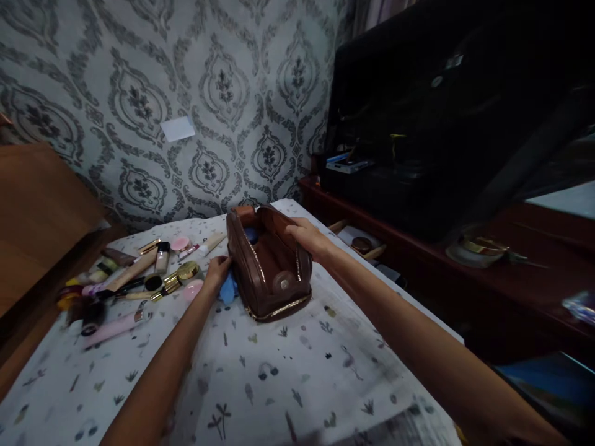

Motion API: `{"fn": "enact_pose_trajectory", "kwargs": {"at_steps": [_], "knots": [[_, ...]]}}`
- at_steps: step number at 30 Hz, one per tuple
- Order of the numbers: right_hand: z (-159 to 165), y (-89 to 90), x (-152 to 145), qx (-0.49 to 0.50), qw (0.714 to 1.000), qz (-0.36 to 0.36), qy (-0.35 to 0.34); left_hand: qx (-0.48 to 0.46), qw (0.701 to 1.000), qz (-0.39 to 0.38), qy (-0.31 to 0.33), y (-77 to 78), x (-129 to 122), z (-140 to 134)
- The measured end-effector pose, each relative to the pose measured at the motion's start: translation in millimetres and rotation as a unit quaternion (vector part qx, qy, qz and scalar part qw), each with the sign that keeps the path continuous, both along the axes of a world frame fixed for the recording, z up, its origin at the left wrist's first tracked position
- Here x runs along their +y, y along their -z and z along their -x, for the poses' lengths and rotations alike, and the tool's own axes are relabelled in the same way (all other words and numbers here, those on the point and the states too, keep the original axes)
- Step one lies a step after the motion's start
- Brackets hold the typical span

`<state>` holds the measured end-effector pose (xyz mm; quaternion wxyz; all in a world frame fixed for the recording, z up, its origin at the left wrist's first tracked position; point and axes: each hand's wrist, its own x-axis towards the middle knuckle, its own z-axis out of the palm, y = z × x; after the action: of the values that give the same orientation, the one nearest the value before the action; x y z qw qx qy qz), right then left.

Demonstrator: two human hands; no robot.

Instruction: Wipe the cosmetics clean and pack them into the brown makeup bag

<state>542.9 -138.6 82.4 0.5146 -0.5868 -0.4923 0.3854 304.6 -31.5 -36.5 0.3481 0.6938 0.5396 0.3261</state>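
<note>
A brown leather zip bag (248,272) stands unzipped on the bed or table cover, its dark lining and a round snap visible inside. Deep in it sits a small dark blue item (251,235). My right hand (304,238) grips the bag's right rim, thumb over the edge. Against the bag's lower left side, my left hand (218,271) is closed with its fingertips at the leather; the exact grip is partly hidden. A crumpled light blue item (228,289) lies just below that hand, beside the bag. A pink round compact (193,289) lies left of my left wrist.
Several cosmetics spread to the left: a foundation bottle (162,257), a gold round compact (188,270), a pink tube (114,327). A brown wooden panel (41,217) stands at far left. On the right, a dark red cabinet (418,285) has an open drawer (360,238) beneath a large black screen (418,124).
</note>
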Motion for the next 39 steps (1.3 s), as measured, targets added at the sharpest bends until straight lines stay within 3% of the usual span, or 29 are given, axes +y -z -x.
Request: {"fn": "enact_pose_trajectory", "kwargs": {"at_steps": [7, 12, 15, 18, 21, 23, 26, 28, 31, 35, 39], "knots": [[14.6, 1.9, -4.2, 0.04, 0.999, 0.019, -0.026, -0.066, 0.998, -0.008, -0.021, 7.9, -9.7, 24.7], [14.1, 1.0, -8.6, 0.052, 0.998, 0.017, -0.018, -0.066, 0.997, -0.022, -0.013, 8.1, -11.5, 19.7], [9.9, 2.0, -8.2, -0.009, 1.0, 0.005, -0.02, -0.049, 0.998, -0.035, -0.01, 5.8, -12.8, 14.9], [5.3, 1.7, -5.1, -0.133, 0.991, -0.016, -0.027, -0.022, 0.998, -0.057, -0.013, 0.5, -19.0, 15.2], [5.7, -3.1, -2.8, -0.279, 0.956, -0.095, 0.007, 0.006, 0.995, -0.092, -0.023, -14.3, -31.8, 18.6], [11.1, -9.4, -2.7, -0.351, 0.92, -0.171, 0.035, 0.023, 0.99, -0.138, -0.026, -32.4, -43.5, 19.6], [27.0, -21.8, -2.2, -0.418, 0.883, -0.212, -0.003, 0.078, 0.952, -0.297, 0.015, -68.1, -62.2, 17.3], [40.4, -30.0, 1.1, -0.462, 0.871, -0.162, -0.05, 0.151, 0.916, -0.364, 0.075, -90.2, -72.9, 14.3], [59.6, -38.0, 13.3, -0.498, 0.861, -0.04, -0.095, 0.261, 0.878, -0.382, 0.12, -108.7, -83.1, 11.3], [79.9, -33.0, 41.6, -0.461, 0.875, 0.083, -0.122, 0.264, 0.881, -0.375, 0.114, -104.9, -87.0, 12.1], [96.3, -11.0, 68.6, -0.413, 0.896, 0.15, -0.056, 0.197, 0.899, -0.378, 0.099, -90.8, -88.1, 12.2]]}}
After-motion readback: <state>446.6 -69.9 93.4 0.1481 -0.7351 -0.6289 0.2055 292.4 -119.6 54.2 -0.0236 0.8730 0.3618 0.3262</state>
